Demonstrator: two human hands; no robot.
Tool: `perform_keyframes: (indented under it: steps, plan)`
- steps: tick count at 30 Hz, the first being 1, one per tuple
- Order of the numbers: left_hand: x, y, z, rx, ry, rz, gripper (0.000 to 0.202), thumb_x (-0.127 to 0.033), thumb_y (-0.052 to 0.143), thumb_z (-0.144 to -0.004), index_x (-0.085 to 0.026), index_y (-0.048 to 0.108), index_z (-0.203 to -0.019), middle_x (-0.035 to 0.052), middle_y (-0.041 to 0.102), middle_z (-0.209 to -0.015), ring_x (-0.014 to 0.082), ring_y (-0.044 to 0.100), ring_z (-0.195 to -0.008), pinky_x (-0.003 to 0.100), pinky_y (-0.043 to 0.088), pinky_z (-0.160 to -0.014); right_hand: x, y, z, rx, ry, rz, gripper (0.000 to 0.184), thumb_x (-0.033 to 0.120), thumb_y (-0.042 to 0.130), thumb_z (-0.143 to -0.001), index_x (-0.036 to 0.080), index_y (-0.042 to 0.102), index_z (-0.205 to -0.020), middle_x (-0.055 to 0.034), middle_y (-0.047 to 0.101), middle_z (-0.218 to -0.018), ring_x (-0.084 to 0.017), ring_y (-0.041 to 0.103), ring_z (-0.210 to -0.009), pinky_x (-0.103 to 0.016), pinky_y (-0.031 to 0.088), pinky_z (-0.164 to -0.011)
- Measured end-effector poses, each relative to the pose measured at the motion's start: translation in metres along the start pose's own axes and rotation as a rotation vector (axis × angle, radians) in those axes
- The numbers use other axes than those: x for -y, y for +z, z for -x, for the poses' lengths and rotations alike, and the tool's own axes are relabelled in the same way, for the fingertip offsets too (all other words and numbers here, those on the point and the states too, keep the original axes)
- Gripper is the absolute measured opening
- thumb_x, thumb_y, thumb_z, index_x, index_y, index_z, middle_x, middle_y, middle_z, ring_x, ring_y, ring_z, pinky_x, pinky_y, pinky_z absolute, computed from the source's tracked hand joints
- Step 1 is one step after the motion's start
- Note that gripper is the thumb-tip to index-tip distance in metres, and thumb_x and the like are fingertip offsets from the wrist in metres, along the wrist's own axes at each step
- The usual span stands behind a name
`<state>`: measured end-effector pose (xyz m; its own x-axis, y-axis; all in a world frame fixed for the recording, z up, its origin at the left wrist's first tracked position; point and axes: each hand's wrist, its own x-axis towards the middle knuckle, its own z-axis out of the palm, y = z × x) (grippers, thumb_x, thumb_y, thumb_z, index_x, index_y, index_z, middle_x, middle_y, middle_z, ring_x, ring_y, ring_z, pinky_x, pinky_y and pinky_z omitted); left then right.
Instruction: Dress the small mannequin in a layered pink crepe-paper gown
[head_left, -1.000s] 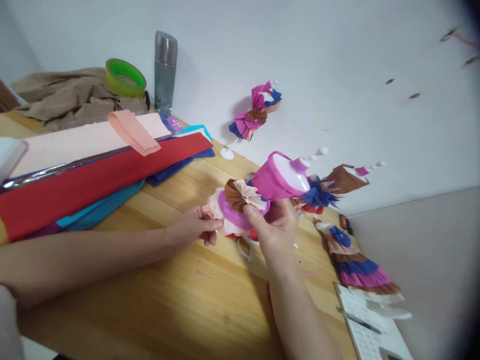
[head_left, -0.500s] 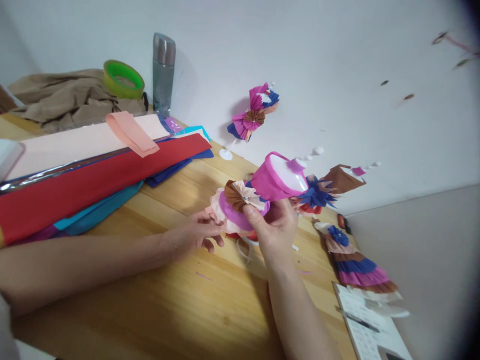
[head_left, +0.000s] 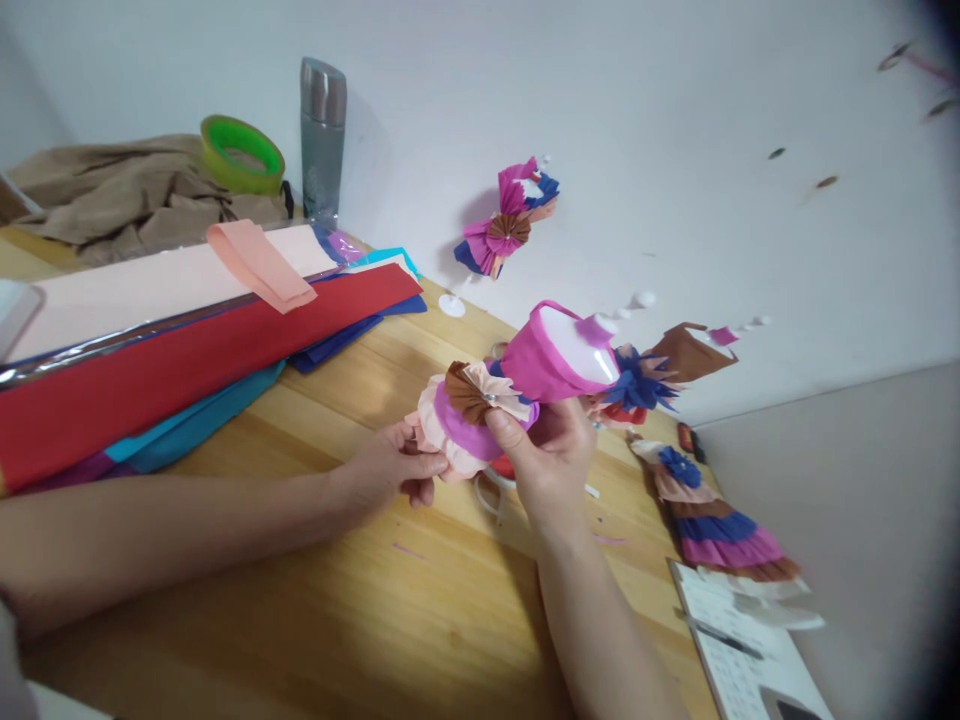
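Observation:
My right hand (head_left: pixel 550 456) is closed around a crepe-paper doll (head_left: pixel 517 380) held above the wooden table (head_left: pixel 322 590); its thumb presses on a brown and peach rosette (head_left: pixel 478 389) on the doll's purple and peach ruffled skirt. The doll's magenta bodice (head_left: pixel 555 352) points up to the right. My left hand (head_left: pixel 390 465) pinches the peach ruffle edge at the skirt's left side.
Folded crepe sheets in red (head_left: pixel 180 365), pink, blue and teal lie at the left. A steel flask (head_left: pixel 322 135), green tape roll (head_left: pixel 241 152) and tan cloth (head_left: pixel 120 195) sit behind them. Other paper dolls (head_left: pixel 506 225) (head_left: pixel 712 530) stand by the wall. A clipboard (head_left: pixel 742 660) lies at the right.
My left hand loosened from the ruffle half a second ago and has closed on its edge again. The doll and my right hand have barely moved.

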<state>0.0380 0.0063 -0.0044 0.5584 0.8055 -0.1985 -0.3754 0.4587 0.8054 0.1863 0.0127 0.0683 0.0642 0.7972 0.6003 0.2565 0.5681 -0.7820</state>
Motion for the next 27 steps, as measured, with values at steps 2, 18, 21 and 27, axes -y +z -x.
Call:
perform_keyframes:
  steps: [2, 18, 21, 27]
  plan:
    - [-0.002, -0.001, 0.000, 0.019, -0.001, 0.005, 0.044, -0.040, 0.080, -0.065, -0.016, 0.051, -0.088, -0.0056, 0.058, -0.064, 0.0051, 0.051, -0.046, 0.016, 0.035, -0.042, -0.001, -0.001, 0.000, -0.011, 0.004, -0.009, 0.021, 0.017, 0.073, -0.071, 0.022, 0.067, -0.091, 0.0023, 0.072, -0.086, -0.016, 0.065, -0.077, -0.027, 0.050, -0.073]
    - [-0.014, -0.011, -0.005, 0.006, -0.029, 0.203, 0.032, -0.036, 0.080, -0.068, -0.014, 0.062, -0.081, -0.0010, 0.060, -0.065, 0.0043, 0.049, -0.051, 0.015, 0.031, -0.046, -0.016, -0.011, -0.002, -0.045, 0.072, -0.120, 0.024, 0.034, 0.071, -0.073, 0.024, 0.065, -0.095, -0.0033, 0.070, -0.089, -0.024, 0.066, -0.093, -0.039, 0.051, -0.085]
    - [-0.012, -0.012, -0.005, 0.038, -0.033, 0.174, 0.030, -0.036, 0.080, -0.068, -0.013, 0.061, -0.074, 0.0005, 0.062, -0.064, 0.0038, 0.047, -0.050, 0.015, 0.029, -0.044, -0.019, -0.013, -0.003, -0.050, 0.093, -0.117, 0.026, 0.036, 0.070, -0.073, 0.024, 0.064, -0.094, -0.0035, 0.069, -0.088, -0.025, 0.067, -0.092, -0.039, 0.052, -0.084]
    - [-0.014, -0.010, -0.004, 0.058, -0.040, 0.194, 0.038, -0.042, 0.081, -0.066, -0.015, 0.064, -0.086, -0.0003, 0.061, -0.065, 0.0067, 0.054, -0.053, 0.016, 0.032, -0.044, -0.021, -0.013, -0.004, -0.024, 0.107, -0.139, 0.025, 0.038, 0.068, -0.074, 0.023, 0.064, -0.094, -0.0048, 0.071, -0.089, -0.026, 0.067, -0.092, -0.040, 0.051, -0.083]
